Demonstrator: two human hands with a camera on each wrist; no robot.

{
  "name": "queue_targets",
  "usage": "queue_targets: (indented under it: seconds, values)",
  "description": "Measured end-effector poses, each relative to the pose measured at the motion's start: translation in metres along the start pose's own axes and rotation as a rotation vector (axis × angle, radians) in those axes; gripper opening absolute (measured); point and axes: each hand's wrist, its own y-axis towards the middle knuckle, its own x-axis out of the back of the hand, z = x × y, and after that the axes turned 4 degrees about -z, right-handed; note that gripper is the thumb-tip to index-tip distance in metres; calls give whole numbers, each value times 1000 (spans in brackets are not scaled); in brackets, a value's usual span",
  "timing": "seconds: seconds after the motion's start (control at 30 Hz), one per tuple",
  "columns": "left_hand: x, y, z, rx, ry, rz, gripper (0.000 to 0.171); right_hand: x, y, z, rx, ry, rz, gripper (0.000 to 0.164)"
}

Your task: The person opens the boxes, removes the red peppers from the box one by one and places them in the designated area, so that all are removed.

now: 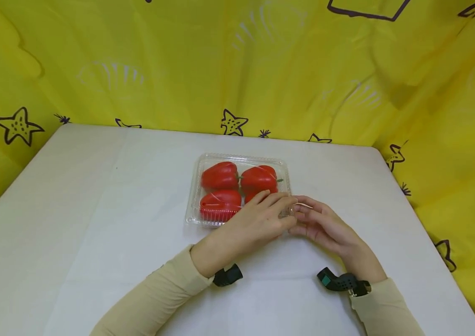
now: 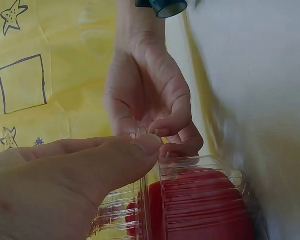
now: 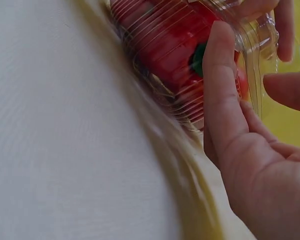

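Note:
A clear plastic clamshell box (image 1: 193,198) lies with its lid down on the white table. Several red bell peppers (image 1: 220,176) show through it, two with green stems visible. My left hand (image 1: 258,219) reaches across the near right corner, fingers over the lid and thumb at the rim, pinching the edge there. In the left wrist view that thumb (image 2: 125,157) lies against the rim (image 2: 144,210). My right hand (image 1: 325,228) is at the same corner. Its index finger (image 3: 222,85) extends along the ribbed side, while the thumb (image 3: 290,91) stands apart from it across the rim.
The white table (image 1: 128,224) stretches out around the box. A yellow curtain (image 1: 178,65) with dark star drawings hangs behind and at both sides. Black straps with small devices (image 1: 338,281) sit at both wrists, just beyond the beige sleeves (image 1: 157,294).

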Motion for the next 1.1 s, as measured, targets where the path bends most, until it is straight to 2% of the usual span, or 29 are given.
queue_targets:
  seconds: [0.17, 0.3, 0.4, 0.53, 0.7, 0.97, 1.1]
  values:
    - [-3, -2, -1, -20, 1, -74, 40, 6, -1, -2, -12, 44, 89, 45]
    - [-5, -2, -2, -34, 14, -127, 34, 7, -1, -2, -36, 54, 103, 45]
    - [-5, -2, -3, -29, 9, -121, 33, 7, 0, -2, -41, 56, 117, 47]
    - [-4, -1, -4, -19, -7, -79, 34, 8, 1, -3, -43, 51, 129, 52]
    - [-4, 1, -7, -24, 72, -62, 29, 9, 1, -2, -47, 45, 132, 56]
    - [-8, 2, -10, -58, 244, -114, 23, 9, 0, 1, -42, 44, 147, 57]
    - [-9, 2, -12, -65, 285, -122, 21, 9, -1, 2, -44, 57, 176, 59]
